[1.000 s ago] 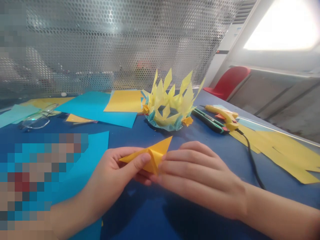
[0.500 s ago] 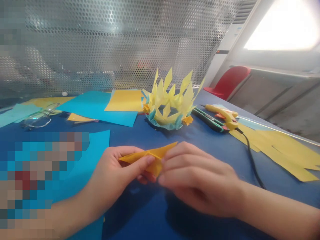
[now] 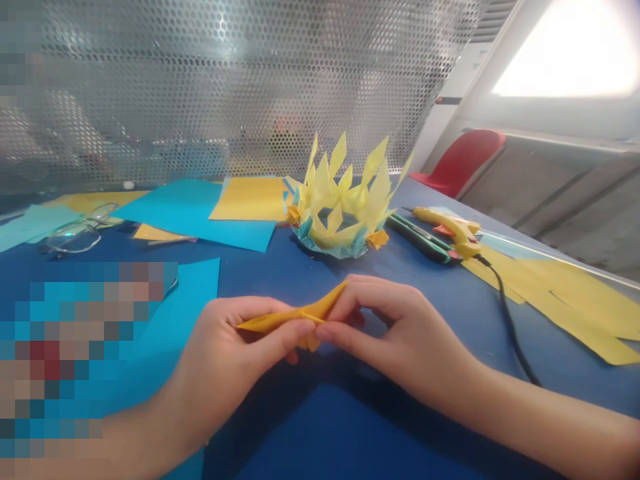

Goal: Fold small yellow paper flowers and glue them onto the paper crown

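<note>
Perforated metal panelling (image 3: pixel 225 87) spans the top of the frame behind a blue bench (image 3: pixel 260 273). At lower centre, left hand (image 3: pixel 245 340) and right hand (image 3: pixel 395 327) pinch a folded yellow paper (image 3: pixel 313 310), thumbs and fingers nearly together on it. Beyond them, an upright paper crown (image 3: pixel 343 237) occupies the middle; right of it lie a green-and-black tool (image 3: pixel 425 240) and a yellow glue gun (image 3: pixel 463 233), its cord (image 3: pixel 510 327) trailing toward the right forearm. Eyeglasses (image 3: pixel 75 240) rest at middle left; pixelation partly covers a blue sheet (image 3: pixel 200 293) at lower left.
</note>
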The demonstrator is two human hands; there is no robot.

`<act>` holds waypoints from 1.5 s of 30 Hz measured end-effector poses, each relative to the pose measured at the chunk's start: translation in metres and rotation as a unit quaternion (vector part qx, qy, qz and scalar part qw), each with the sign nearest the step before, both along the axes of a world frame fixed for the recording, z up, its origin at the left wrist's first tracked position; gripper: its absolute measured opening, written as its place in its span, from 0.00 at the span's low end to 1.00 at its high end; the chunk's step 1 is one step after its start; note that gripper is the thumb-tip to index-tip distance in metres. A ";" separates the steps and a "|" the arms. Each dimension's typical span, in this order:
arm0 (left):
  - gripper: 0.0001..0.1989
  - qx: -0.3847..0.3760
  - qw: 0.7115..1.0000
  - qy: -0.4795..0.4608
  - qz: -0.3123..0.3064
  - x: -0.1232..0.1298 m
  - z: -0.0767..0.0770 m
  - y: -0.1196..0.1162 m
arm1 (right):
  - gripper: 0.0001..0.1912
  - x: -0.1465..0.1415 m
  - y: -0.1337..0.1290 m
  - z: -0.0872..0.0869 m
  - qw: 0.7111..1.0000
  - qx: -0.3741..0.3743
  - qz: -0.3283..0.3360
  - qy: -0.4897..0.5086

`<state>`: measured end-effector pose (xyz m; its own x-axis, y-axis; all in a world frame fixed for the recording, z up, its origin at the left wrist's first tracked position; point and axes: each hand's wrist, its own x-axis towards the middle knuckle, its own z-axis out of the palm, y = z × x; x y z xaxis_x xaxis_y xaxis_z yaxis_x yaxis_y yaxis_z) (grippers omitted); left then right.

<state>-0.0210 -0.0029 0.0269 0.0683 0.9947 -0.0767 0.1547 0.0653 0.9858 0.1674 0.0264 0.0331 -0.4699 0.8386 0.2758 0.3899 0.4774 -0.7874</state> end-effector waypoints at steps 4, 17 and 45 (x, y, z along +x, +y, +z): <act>0.05 -0.005 1.000 -0.023 -0.007 0.000 -0.001 0.003 | 0.13 0.000 -0.001 -0.001 0.998 -0.059 -0.001 0.029; 0.05 -0.033 0.996 -0.084 0.002 0.003 -0.002 0.002 | 0.15 -0.001 -0.001 -0.003 0.995 -0.089 0.003 0.041; 0.08 0.028 0.997 -0.054 -0.057 0.000 -0.006 0.002 | 0.15 0.001 0.002 0.002 0.985 -0.108 -0.026 0.135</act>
